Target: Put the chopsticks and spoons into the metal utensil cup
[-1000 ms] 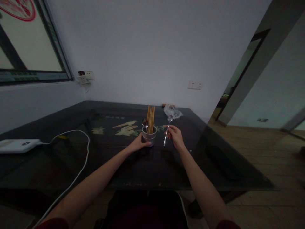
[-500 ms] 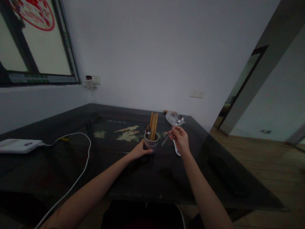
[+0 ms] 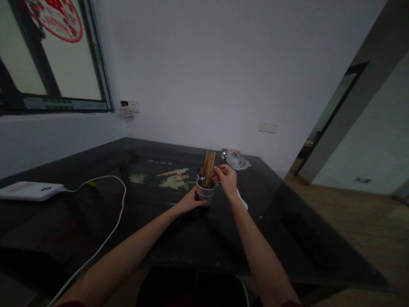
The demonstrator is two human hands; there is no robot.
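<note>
A grey cylindrical cup [image 3: 205, 194] stands on the dark table, and my left hand [image 3: 189, 201] is wrapped round its left side. Several wooden chopsticks [image 3: 209, 165] rise out of the cup, with a metal spoon [image 3: 200, 172] leaning among them, bowl up. My right hand [image 3: 228, 178] pinches another metal spoon [image 3: 224, 156] by its handle, bowl upward, at the cup's right rim. The lower end of that handle is hidden by my fingers and the rim. Partly behind my right wrist lies a white flat object [image 3: 243, 200].
At the back of the table [image 3: 153, 238] lies a crumpled clear plastic bag [image 3: 239, 160]. A white power bank-like device [image 3: 32, 190] with a white cable [image 3: 122, 204] lies on the left. A dark long object [image 3: 309, 241] rests near the right edge.
My right hand has moved left with the spoon, bringing it from beside the cup to the cup's rim. My left hand still holds the cup. The view has shifted slightly.
</note>
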